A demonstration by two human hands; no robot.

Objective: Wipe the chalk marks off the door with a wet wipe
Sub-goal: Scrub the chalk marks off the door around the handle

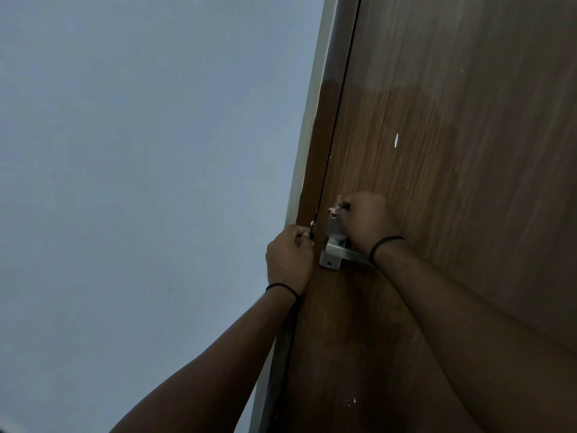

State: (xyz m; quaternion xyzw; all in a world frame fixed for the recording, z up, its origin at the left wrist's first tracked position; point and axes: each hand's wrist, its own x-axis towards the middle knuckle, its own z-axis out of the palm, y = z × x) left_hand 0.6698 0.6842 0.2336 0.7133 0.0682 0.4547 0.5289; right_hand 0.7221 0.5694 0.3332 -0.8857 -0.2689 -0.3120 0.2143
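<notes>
The brown wood-grain door (pixel 452 170) fills the right half of the head view. A small white chalk mark (pixel 396 140) sits on it above my hands, and tiny pale specks (pixel 351 401) show low down. My right hand (pixel 365 221) is pressed to the door just above the metal lever handle (pixel 335 250), its fingers closed on a small pale scrap of wet wipe (pixel 334 208) that peeks out at the fingertips. My left hand (pixel 290 259) is curled into a fist against the door's edge beside the handle plate, with nothing clearly in it.
A pale blue-grey wall (pixel 140 182) takes up the left half. The door frame (pixel 312 120) and a dark gap run diagonally between wall and door. The door surface below about a quarter height looks darker than above.
</notes>
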